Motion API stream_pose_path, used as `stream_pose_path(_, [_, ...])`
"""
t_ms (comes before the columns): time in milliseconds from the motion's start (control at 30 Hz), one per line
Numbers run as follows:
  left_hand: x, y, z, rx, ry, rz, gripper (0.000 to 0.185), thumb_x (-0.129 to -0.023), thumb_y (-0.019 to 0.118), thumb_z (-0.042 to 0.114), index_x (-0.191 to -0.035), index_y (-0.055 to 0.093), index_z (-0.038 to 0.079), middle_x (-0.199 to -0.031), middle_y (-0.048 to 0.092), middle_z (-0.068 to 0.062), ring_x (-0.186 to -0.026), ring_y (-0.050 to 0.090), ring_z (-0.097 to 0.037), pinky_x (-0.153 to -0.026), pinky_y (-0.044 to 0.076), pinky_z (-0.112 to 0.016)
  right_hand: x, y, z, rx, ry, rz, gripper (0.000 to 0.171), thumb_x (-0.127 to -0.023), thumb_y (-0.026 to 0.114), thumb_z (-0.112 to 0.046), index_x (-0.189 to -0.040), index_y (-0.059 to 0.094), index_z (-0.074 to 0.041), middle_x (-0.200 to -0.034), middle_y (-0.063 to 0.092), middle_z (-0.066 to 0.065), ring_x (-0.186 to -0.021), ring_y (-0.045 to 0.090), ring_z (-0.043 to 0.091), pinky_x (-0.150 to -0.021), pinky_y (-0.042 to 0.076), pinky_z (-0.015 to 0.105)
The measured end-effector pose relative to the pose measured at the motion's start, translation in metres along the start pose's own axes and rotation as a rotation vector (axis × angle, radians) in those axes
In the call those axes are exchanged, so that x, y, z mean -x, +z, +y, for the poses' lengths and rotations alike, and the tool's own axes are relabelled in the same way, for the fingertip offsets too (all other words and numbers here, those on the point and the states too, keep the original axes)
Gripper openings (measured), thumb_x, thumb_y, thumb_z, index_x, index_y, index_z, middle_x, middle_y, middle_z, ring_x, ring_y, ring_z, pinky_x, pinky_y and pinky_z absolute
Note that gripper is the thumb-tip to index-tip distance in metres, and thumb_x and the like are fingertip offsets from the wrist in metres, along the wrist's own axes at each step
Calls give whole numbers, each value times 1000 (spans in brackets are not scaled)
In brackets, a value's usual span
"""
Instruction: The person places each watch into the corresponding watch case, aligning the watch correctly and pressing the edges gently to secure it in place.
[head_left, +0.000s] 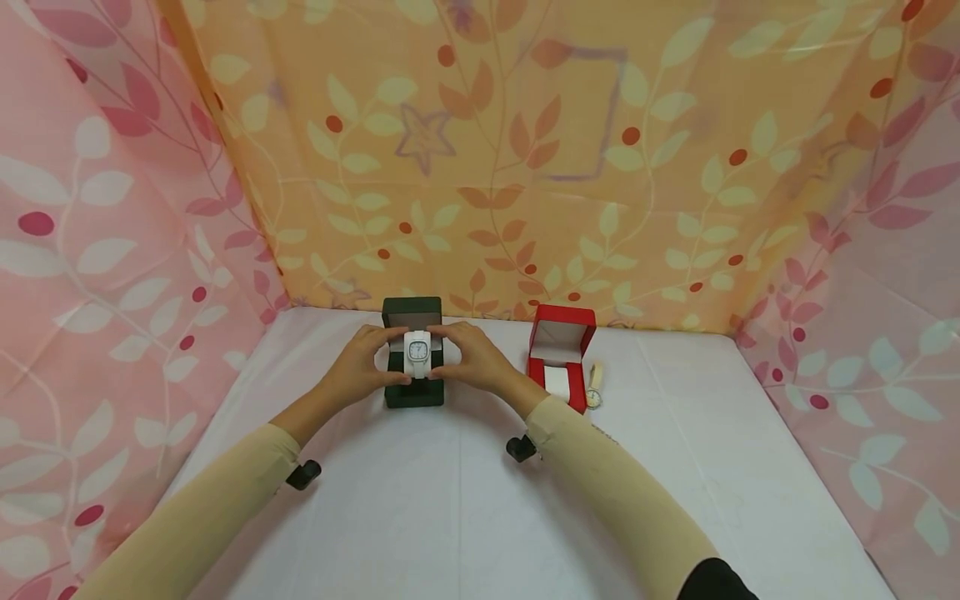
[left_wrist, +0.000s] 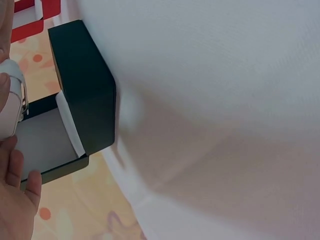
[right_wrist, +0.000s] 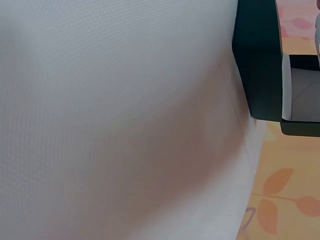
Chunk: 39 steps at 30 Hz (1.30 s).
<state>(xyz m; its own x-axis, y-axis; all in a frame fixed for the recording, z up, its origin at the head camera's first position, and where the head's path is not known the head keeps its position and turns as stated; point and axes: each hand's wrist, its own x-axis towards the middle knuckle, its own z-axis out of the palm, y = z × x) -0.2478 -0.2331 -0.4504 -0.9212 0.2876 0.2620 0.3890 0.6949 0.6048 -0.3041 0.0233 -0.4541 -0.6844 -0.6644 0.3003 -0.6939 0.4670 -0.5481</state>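
Between my two hands is a white wristwatch (head_left: pixel 418 350) with a squarish dial, its strap fastened around a pale cushion. From the left side, the thumb and fingers of my left hand (head_left: pixel 358 365) grip it; my right hand (head_left: pixel 480 360) grips it from the right. Both hold it over the open dark green watch box (head_left: pixel 415 397), whose lid stands up at the back. In the left wrist view, the strap's buckle shows beside the pale lining of the green box (left_wrist: pixel 95 95). Only a sliver of the watch reaches the right wrist view's edge.
To the right stands an open red watch box (head_left: pixel 576 385) with a white cushion inside. A second watch (head_left: pixel 594 387) with a cream strap lies just beside it on the white tablecloth (head_left: pixel 420 517). Patterned cloth (head_left: pixel 510 150) hangs behind and along both sides.
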Motion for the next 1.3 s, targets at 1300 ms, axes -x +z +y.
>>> stream_pose_path(1300, [-6,16,-27,-69,-38,-65,79,-78,91,32,-144,55,6,-129,58,-19,-121,53,-36,-105,45,-57,-13,22,10,116,90,-104,77,-83,86,-39,-148,53,-16,-137,65,3,-124,57,24,-113,42,46])
